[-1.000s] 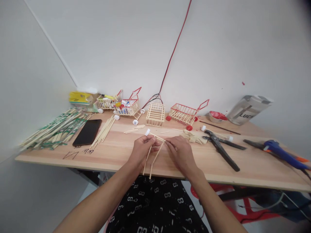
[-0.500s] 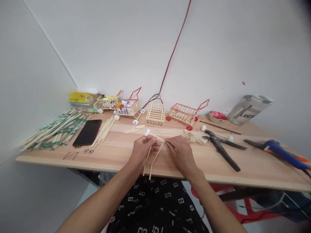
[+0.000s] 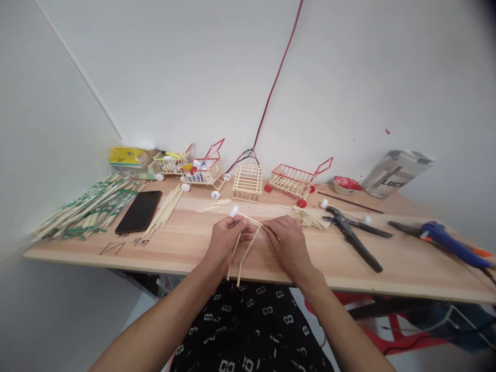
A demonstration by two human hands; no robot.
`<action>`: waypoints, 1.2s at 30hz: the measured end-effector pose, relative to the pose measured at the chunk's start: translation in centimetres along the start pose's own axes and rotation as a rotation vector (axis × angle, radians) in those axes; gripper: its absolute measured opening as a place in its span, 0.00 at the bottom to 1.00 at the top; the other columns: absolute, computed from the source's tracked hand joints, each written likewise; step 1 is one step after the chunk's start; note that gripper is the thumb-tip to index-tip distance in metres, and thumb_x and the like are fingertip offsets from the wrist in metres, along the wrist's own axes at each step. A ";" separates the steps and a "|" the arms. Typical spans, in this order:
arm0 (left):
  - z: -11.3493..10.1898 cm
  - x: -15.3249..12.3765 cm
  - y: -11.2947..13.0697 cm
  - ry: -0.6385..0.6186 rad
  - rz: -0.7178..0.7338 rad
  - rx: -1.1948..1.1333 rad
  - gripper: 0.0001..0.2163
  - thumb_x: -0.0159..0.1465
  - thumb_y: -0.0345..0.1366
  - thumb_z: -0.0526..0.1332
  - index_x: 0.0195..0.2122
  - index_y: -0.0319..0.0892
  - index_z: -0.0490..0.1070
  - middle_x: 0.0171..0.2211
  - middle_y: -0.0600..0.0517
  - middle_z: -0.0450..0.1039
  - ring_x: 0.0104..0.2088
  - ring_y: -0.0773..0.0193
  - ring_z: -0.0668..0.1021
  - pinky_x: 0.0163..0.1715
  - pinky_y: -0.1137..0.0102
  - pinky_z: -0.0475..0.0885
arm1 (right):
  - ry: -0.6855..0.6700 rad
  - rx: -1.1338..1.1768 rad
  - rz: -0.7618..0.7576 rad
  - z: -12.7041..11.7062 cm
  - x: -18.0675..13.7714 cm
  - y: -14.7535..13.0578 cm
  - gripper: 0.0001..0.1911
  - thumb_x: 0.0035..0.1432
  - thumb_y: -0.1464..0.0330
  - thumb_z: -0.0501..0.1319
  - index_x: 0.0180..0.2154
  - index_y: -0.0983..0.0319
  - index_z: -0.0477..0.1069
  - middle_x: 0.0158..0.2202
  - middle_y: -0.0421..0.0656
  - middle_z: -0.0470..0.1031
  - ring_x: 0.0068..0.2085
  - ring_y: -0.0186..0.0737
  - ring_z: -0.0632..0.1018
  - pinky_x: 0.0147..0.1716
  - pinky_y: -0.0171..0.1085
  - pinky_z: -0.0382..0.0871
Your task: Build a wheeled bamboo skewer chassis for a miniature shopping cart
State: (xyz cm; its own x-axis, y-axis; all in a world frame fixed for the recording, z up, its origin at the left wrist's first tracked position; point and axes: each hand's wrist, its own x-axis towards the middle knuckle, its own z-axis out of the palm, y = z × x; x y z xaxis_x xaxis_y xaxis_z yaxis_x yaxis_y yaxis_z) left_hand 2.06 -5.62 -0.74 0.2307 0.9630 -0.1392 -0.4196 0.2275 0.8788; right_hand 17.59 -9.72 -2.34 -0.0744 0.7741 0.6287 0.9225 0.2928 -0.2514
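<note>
Above the front part of the table, my left hand (image 3: 227,238) pinches a frame of thin wooden sticks (image 3: 248,249) close to its left end. A white bottle cap (image 3: 233,211) sits at that end of the cross stick. The other end is closed in the fingers of my right hand (image 3: 290,243), which hide whatever is there. Two stick legs of the frame slant down toward the table's front edge. Beyond my hands stands a small basket of sticks (image 3: 247,183). Short cut sticks (image 3: 214,206) lie left of it.
Miniature stick shopping carts (image 3: 203,172) with cap wheels stand along the wall, one with red wheels (image 3: 292,181) farther right. At left lie a phone (image 3: 138,213) and skewer bundles (image 3: 87,209). Pliers (image 3: 351,235), a blue glue gun (image 3: 445,240) and a tin (image 3: 397,173) occupy the right.
The view has shifted very slightly. Both hands keep the same hold on the stick frame, with no other visible change.
</note>
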 end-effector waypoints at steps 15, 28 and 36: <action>0.0 0.1 0.0 0.010 -0.007 0.005 0.11 0.46 0.33 0.70 0.26 0.36 0.70 0.23 0.52 0.72 0.26 0.68 0.76 0.28 0.73 0.74 | 0.003 -0.004 -0.007 0.2 -0.1 0.1 0.10 0.65 0.67 0.55 0.36 0.59 0.74 0.33 0.44 0.76 0.39 0.43 0.71 0.44 0.43 0.56; -0.1 0.2 -0.2 0.005 0.004 0.010 0.11 0.46 0.34 0.70 0.26 0.36 0.71 0.23 0.53 0.72 0.26 0.67 0.76 0.29 0.73 0.74 | -0.007 -0.018 0.007 0.0 0.0 0.0 0.09 0.64 0.68 0.55 0.36 0.60 0.74 0.33 0.43 0.76 0.39 0.42 0.71 0.43 0.43 0.55; 0.0 -0.1 0.1 -0.005 0.004 0.002 0.12 0.45 0.35 0.71 0.26 0.36 0.71 0.23 0.53 0.72 0.26 0.68 0.76 0.29 0.73 0.73 | -0.001 -0.030 -0.003 0.1 0.0 -0.1 0.09 0.64 0.68 0.55 0.36 0.59 0.74 0.33 0.43 0.76 0.39 0.42 0.71 0.42 0.43 0.55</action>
State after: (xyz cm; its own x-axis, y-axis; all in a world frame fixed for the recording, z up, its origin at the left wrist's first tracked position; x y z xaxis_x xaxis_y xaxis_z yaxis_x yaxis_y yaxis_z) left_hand 2.00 -5.65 -0.69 0.2331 0.9633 -0.1334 -0.4187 0.2233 0.8802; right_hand 17.49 -9.71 -2.40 -0.0777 0.7736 0.6289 0.9332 0.2784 -0.2272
